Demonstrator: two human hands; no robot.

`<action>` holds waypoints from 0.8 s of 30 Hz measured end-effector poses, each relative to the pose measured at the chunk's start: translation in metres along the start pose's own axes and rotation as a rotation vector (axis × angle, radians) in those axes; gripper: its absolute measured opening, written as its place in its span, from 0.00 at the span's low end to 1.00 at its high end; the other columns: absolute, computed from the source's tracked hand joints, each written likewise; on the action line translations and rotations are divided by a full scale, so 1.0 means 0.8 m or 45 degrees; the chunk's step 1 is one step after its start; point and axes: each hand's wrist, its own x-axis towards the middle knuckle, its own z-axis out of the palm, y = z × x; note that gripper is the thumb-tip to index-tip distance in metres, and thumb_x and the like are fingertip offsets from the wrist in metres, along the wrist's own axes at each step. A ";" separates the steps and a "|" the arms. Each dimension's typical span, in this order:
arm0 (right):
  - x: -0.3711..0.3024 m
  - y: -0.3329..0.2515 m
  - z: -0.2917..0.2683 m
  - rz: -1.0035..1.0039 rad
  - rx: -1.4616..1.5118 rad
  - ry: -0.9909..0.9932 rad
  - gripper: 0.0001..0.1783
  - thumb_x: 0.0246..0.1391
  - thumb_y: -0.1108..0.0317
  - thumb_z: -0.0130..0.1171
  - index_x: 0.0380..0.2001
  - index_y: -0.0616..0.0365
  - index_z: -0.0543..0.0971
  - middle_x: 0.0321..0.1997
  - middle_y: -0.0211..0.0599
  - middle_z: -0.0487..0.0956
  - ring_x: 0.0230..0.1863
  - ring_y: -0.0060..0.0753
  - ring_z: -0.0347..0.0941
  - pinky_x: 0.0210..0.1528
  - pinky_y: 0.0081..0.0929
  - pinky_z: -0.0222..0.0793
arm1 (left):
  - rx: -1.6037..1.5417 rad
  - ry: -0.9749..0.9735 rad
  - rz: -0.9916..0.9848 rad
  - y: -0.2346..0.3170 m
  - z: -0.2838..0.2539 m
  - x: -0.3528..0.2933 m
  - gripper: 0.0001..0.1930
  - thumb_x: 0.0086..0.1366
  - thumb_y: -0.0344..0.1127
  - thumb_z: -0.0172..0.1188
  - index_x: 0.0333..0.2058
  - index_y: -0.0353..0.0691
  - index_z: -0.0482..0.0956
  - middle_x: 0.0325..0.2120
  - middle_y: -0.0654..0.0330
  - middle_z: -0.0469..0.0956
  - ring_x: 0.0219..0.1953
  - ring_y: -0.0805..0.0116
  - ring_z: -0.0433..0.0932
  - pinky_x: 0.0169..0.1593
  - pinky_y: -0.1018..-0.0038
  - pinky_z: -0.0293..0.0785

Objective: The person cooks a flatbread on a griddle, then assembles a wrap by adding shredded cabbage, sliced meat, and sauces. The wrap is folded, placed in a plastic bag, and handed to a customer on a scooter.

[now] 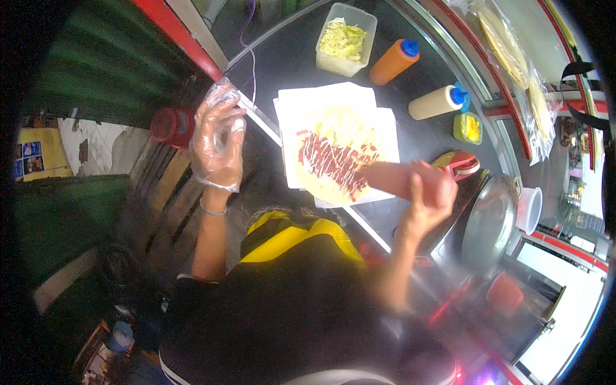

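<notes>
My right hand (pixel 427 199) is wrapped round a reddish-brown squeeze bottle (pixel 391 179), tipped on its side and blurred by motion. The bottle's front end reaches over a round flatbread (pixel 321 185) on white paper (pixel 308 96). Shredded pale filling (pixel 340 125) covers the flatbread's far part. Nearer to me lies a dark red topping (pixel 324 160) striped with thin white sauce. My left hand (pixel 220 138), in a clear plastic glove, is raised left of the paper. Its fingers are loosely bent, and nothing shows in them.
Behind the paper stand a tub of shredded cabbage (pixel 346 42), an orange sauce bottle (pixel 394 62) and a cream sauce bottle (pixel 437 102), both blue-capped. A small yellow tub (pixel 468 128), red-handled tongs (pixel 459 163) and a round metal pan (pixel 491 221) are at the right.
</notes>
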 end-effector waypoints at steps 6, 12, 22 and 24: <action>0.024 -0.009 -0.003 -0.240 -0.211 -0.101 0.26 0.53 0.70 0.84 0.51 0.64 0.82 0.51 0.46 0.90 0.52 0.38 0.86 0.64 0.36 0.76 | -0.253 -0.012 -0.183 0.007 0.013 -0.008 0.19 0.73 0.19 0.62 0.61 0.33 0.81 0.65 0.49 0.79 0.54 0.65 0.87 0.61 0.68 0.82; 0.040 -0.013 -0.011 -0.054 0.453 -0.014 0.28 0.52 0.76 0.83 0.52 0.64 0.77 0.51 0.52 0.89 0.54 0.44 0.88 0.65 0.41 0.79 | -0.423 -0.398 -0.472 0.049 0.044 -0.029 0.16 0.76 0.26 0.63 0.61 0.36 0.82 0.59 0.50 0.85 0.55 0.66 0.86 0.62 0.68 0.82; 0.009 0.025 -0.040 -0.653 0.586 -0.331 0.59 0.36 0.49 0.93 0.69 0.56 0.71 0.71 0.65 0.76 0.74 0.65 0.73 0.76 0.61 0.65 | -2.078 -1.118 -1.422 0.160 0.201 -0.070 0.30 0.78 0.54 0.64 0.67 0.38 0.75 0.60 0.52 0.83 0.61 0.55 0.83 0.64 0.50 0.84; -0.014 0.023 -0.085 -0.708 0.376 -0.284 0.71 0.31 0.41 0.93 0.77 0.46 0.66 0.79 0.67 0.67 0.81 0.71 0.63 0.81 0.67 0.55 | -1.880 -0.913 -1.383 0.178 0.235 -0.041 0.30 0.75 0.50 0.69 0.66 0.38 0.74 0.59 0.52 0.82 0.58 0.54 0.84 0.63 0.49 0.85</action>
